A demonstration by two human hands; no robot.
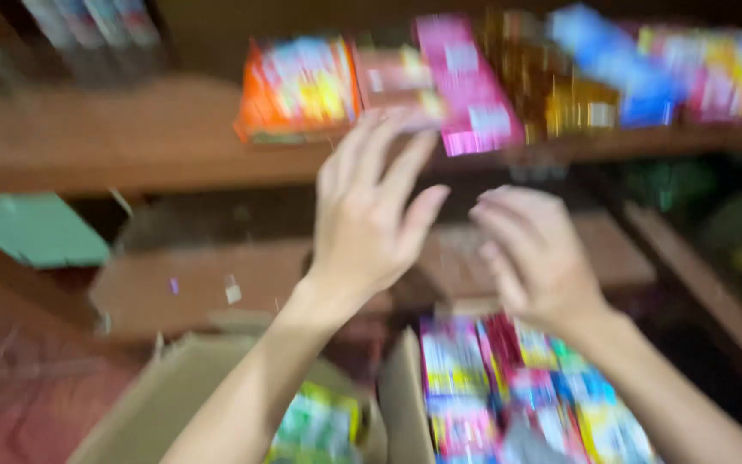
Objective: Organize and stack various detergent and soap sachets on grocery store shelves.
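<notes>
**Two bare hands raised in front of a stocked wooden shelf**

The picture is blurring with motion, so fine detail is hard to read. The left hand [369, 219] is reaching up at the centre of the frame, fingers spread wide and pointing toward the upper shelf [113, 137]; its fingertips are lying just below a pink packet [467, 86] that is tilting at the shelf's front edge. Whether they are touching it cannot be told. The right hand [536, 253] is hovering just right of centre, fingers loosely curled, holding nothing that shows.

Along the top of the frame, an orange packet [298, 86] is sitting to the left of the pink one, while gold packets [560, 90] and blue packets [616, 60] are lining the shelf toward the upper right.

At the bottom centre, an open cardboard box [401, 395] is holding a dense stack of colourful packets [526, 395], directly under the right wrist. To its left, a second cardboard box [156, 404] is showing green packets [319, 425] beside the left forearm. A lower shelf [182, 288] is running behind both hands.
</notes>
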